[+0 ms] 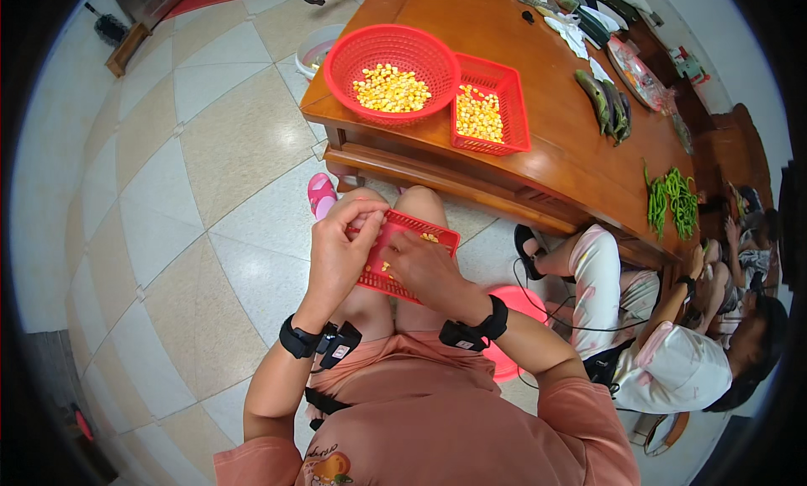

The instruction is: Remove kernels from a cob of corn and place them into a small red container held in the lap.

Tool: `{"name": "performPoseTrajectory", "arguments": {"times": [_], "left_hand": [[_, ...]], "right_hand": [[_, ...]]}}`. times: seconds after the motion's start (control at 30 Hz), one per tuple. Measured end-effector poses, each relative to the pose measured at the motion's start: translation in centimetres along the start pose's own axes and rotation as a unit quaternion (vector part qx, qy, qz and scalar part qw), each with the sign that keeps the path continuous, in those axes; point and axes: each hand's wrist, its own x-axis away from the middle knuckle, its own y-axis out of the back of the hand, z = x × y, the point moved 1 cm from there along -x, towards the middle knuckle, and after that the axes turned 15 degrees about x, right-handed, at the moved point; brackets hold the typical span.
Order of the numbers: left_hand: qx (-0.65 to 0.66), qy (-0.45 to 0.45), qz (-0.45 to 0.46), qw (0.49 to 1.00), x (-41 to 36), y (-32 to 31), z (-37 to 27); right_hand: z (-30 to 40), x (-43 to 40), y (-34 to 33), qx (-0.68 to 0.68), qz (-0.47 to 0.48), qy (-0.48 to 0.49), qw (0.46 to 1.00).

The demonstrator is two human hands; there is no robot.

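Observation:
A small red plastic basket (441,234) rests on my lap with a few yellow corn kernels (430,237) in it. My left hand (345,249) is at the basket's left side, thumb and bent fingers drawn together; whether something is pinched there is hidden. Over the basket's floor, my right hand (423,265) reaches in with its fingers curled down, and its fingertips are too blurred to show a hold. On the wooden table before me, a round red colander (392,41) and a rectangular red basket (495,70) both contain yellow corn kernels.
Eggplants (602,104) and green chili peppers (671,199) lie on the wooden table (555,164). A pink plastic basin (504,363) stands on the floor to my right, near a seated person (668,366) and a black cable. A bucket (309,48) stands beyond the table's left corner.

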Motion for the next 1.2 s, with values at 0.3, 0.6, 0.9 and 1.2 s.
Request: {"name": "performPoseTrajectory", "arguments": {"times": [0.3, 0.6, 0.9, 1.2], "left_hand": [[-0.004, -0.007, 0.010, 1.000, -0.1, 0.2, 0.3], [0.032, 0.041, -0.001, 0.999, 0.3, 0.6, 0.7], [0.036, 0.017, 0.008, 0.999, 0.0, 0.1, 0.6], [-0.064, -0.182, -0.011, 0.981, -0.1, 0.7, 1.4]], "right_hand": [[0.6, -0.3, -0.3, 0.032, -0.007, 0.011, 0.999], [1.2, -0.8, -0.2, 0.059, 0.050, -0.015, 0.997], [0.6, -0.9, 0.6, 0.081, 0.107, -0.016, 0.991], [0.3, -1.0, -0.5, 0.057, 0.031, -0.046, 0.997]]}}
